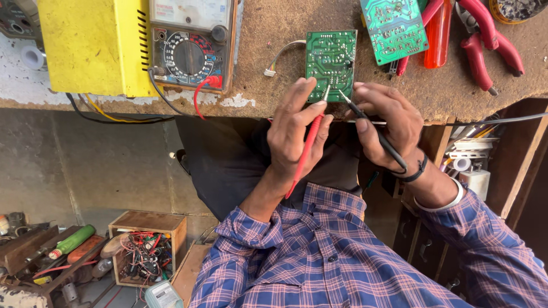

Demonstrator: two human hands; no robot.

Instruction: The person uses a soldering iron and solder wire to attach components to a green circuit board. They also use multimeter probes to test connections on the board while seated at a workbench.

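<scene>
The green board (330,57) lies flat on the rough brown bench just in front of my hands, solder side up, with a thin white lead and small plug trailing off its left edge. I hold the red probe (307,149) in my left hand (297,134), slanted up so its metal tip touches the board's near edge. The black probe (374,134) runs through my right hand (388,122), its tip touching the board just right of the red one.
</scene>
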